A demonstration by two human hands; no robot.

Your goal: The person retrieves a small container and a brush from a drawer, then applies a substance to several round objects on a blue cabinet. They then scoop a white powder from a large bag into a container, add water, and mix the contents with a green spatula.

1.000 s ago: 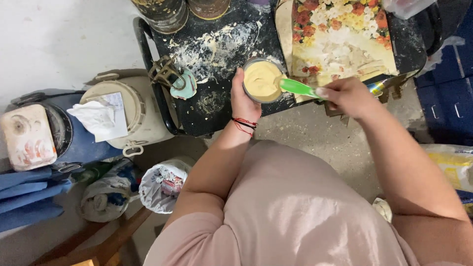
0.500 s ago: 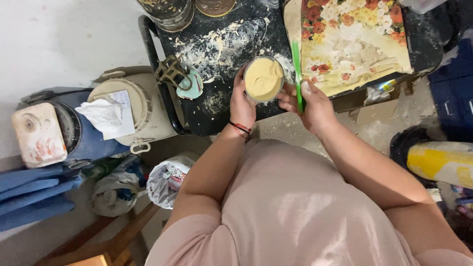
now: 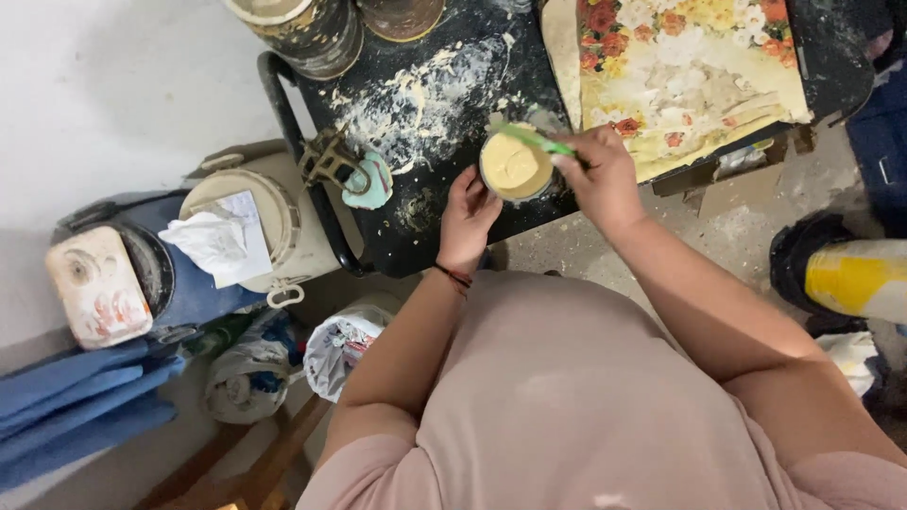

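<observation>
One small round cup of yellowish cream paste, sitting at the near edge of the black counter, between the two hands. Left hand wraps its side, fingers curled against the cup wall, steadying it. Right hand pinches one green spatula, whose blade lies across the cup's top rim, touching the paste. Both grips closed on their things, not spread.

Handling, as a guess: cup looks light and stiff, likely plastic, tips easily if pushed from the top; best held low round the wall as now. Paste looks thick and sticky, so the rim and outside may be slippery. Spatula thin, light, probably a bit flexible; hold at the handle end away from the smeared blade.

Around it: white powdery smears on the counter behind the cup. One floral board, red and yellow flowers, just right of the cup, overhanging the counter edge. Two dirty tins at the far edge, partly cut off. One teal heart-shaped piece by a small metal ornament, left of the cup. On the floor at left: one cream bucket with crumpled white paper on top, one blue container, one white plastic bag. One yellow and white canister at right.
</observation>
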